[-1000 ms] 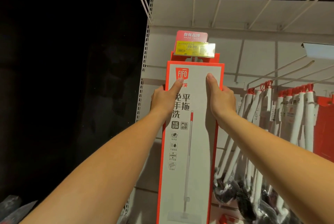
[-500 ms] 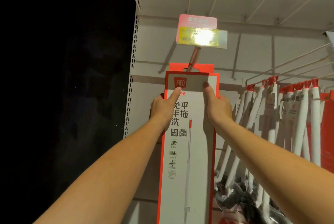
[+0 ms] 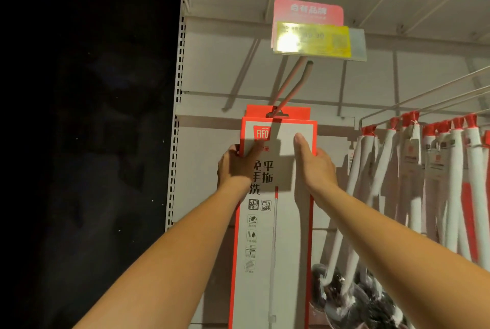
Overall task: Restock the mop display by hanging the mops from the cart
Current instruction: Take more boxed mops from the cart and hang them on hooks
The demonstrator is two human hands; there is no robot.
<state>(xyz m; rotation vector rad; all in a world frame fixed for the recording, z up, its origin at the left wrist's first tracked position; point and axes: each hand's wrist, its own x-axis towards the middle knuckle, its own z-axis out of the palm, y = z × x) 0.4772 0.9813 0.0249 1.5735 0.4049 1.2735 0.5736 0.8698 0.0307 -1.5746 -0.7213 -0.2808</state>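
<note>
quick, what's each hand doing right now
Left hand: closed on the left edge of the mop box.
Right hand: gripping the box's right edge, thumb flat on its front.

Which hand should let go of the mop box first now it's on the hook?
Probably the right hand: it lies flatter on the mop box, while the left hand wraps the edge and can steady it on the hook.

One boxed mop (image 3: 275, 222), one price tag (image 3: 313, 40), two hands, several hanging white mops (image 3: 450, 182)
</note>
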